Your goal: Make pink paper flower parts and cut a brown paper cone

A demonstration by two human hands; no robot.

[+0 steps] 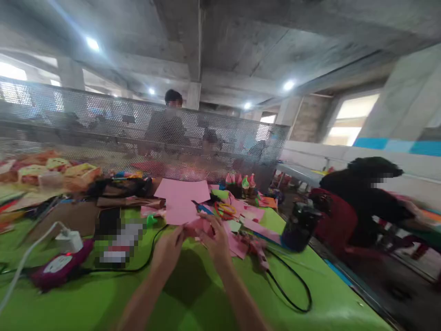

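Between my two hands is a small piece of pink paper, held just above the green table. My left hand pinches its left side with closed fingers. At its right side, my right hand closes thumb and fingers on the same piece. Right behind lies a larger sheet of pink paper. Pink scraps lie to the right of my right hand, beside a pink hot glue gun with a black cord. Blur hides the fold lines of the held piece.
A purple power strip with a white plug sits at left, near a blurred-out phone-like object. A dark cup stands at the right edge. Behind rises a perforated metal screen. A person sits at right.
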